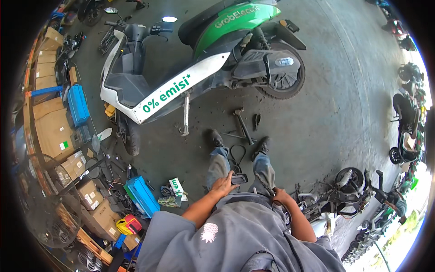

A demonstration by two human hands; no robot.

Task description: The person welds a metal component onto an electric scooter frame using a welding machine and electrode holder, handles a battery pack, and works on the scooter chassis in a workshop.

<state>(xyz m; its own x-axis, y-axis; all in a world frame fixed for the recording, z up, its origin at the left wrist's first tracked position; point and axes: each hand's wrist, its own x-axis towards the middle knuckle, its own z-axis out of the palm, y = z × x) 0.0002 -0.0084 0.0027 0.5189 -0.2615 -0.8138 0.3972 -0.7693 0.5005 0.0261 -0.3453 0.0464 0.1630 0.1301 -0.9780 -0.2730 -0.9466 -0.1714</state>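
Note:
My left hand [223, 185] is closed on a black handheld device [239, 179] at waist height. My right hand [280, 196] is curled at my right hip beside a dark cord; what it grips is unclear. A looped black cable [232, 154] lies between my feet. Beyond my shoes on the floor are a hammer [244, 129], a pair of pliers [257, 121] and a thin metal tool [229, 135]. A white, green and black electric scooter [176, 88] stands across the upper middle, its stand [186, 115] down.
Cardboard boxes [50, 127], blue plastic cases [79, 104] and a caged fan [50, 217] crowd the left. Parked scooters [403, 131] line the right, near a person [398, 204]. A partly dismantled scooter [340, 199] lies at lower right. Grey concrete floor [335, 113] extends around me.

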